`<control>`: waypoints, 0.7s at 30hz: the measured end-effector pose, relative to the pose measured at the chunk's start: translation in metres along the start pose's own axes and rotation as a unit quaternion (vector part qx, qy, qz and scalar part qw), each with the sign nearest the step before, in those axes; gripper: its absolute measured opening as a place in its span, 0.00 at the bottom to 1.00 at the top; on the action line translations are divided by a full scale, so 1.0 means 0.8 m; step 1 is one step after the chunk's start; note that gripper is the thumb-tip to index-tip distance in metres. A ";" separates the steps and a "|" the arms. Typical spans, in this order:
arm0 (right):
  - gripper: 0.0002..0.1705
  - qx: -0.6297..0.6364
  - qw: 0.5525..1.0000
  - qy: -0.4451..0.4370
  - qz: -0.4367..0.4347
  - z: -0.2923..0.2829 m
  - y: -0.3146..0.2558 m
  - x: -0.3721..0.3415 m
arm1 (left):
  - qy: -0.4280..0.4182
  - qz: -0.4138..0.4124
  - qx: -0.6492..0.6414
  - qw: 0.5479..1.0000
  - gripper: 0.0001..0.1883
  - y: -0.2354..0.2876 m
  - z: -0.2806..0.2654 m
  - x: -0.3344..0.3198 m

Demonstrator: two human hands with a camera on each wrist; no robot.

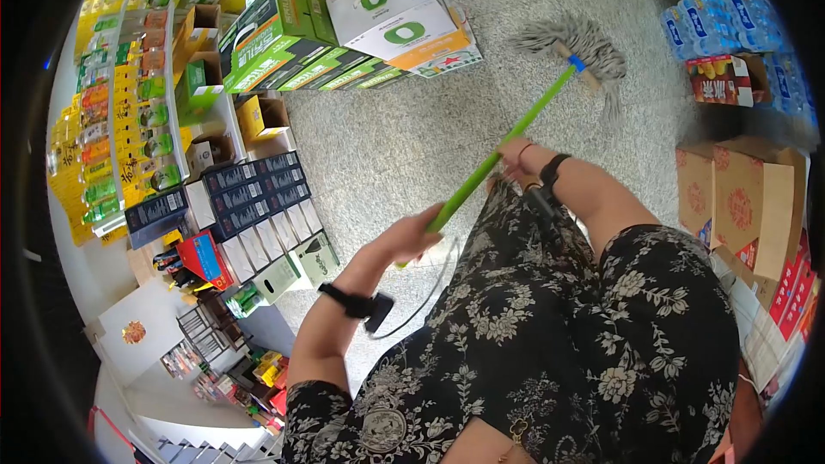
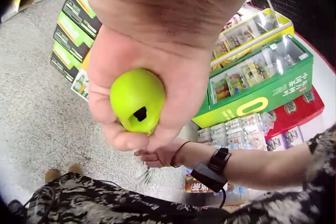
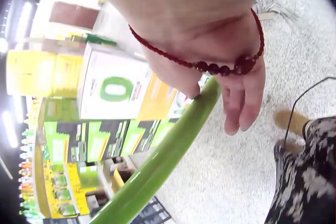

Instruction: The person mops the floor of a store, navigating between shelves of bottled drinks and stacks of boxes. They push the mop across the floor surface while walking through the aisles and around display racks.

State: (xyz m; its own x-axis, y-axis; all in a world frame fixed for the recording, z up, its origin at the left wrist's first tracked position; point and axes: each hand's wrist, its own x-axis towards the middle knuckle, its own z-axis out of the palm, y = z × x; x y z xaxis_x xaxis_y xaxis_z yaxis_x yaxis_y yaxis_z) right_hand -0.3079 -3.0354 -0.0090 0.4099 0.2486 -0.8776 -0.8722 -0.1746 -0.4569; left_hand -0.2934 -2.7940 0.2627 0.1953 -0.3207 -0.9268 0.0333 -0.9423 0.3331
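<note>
A mop with a bright green handle (image 1: 472, 182) slants away over the floor. Its grey string head (image 1: 601, 45) lies on the speckled floor, joined by a blue clip (image 1: 577, 63). My left hand (image 1: 406, 241) grips the handle near its top, fingers curled round it; the rounded green end cap (image 2: 134, 91) pokes out of that fist in the left wrist view. Farther down, my right hand (image 1: 519, 160) is at the pole, the thumb against it. In the right wrist view two of its fingers (image 3: 247, 103) hang fairly straight beside the pole, not wrapped round it.
Stacked green and white cartons (image 1: 387, 13) stand ahead on the left, past shelves of bottles (image 1: 129, 112) and dark boxes (image 1: 258, 193). To the right are blue-wrapped bottle packs (image 1: 722, 21) and open brown cartons (image 1: 739, 198). Speckled floor (image 1: 378, 137) runs between.
</note>
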 end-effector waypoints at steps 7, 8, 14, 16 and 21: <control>0.19 0.183 0.961 0.204 0.039 -0.180 -0.021 -0.053 | 0.022 0.132 -0.037 0.990 0.31 0.161 -0.023 0.134; 0.19 0.171 0.960 0.219 0.043 -0.198 -0.023 -0.057 | 0.018 0.134 -0.032 0.990 0.31 0.175 -0.023 0.148; 0.20 0.134 0.951 0.254 0.119 -0.246 -0.025 -0.057 | 0.000 0.149 -0.033 0.988 0.30 0.210 -0.024 0.177; 0.20 0.148 0.945 0.262 0.128 -0.233 -0.011 -0.034 | -0.008 0.149 -0.012 0.989 0.30 0.193 -0.019 0.178; 0.18 0.146 0.950 0.232 0.146 -0.134 0.002 -0.003 | 0.015 0.142 0.007 0.990 0.32 0.094 0.002 0.152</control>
State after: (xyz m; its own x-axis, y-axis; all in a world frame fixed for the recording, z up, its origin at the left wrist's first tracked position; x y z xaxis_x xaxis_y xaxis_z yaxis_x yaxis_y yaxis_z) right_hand -0.2816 -3.1384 -0.0232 0.1528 -0.2295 -0.9612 -0.9761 0.1171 -0.1831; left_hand -0.2692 -2.9038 0.1750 0.2238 -0.5695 -0.7909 -0.0414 -0.8163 0.5761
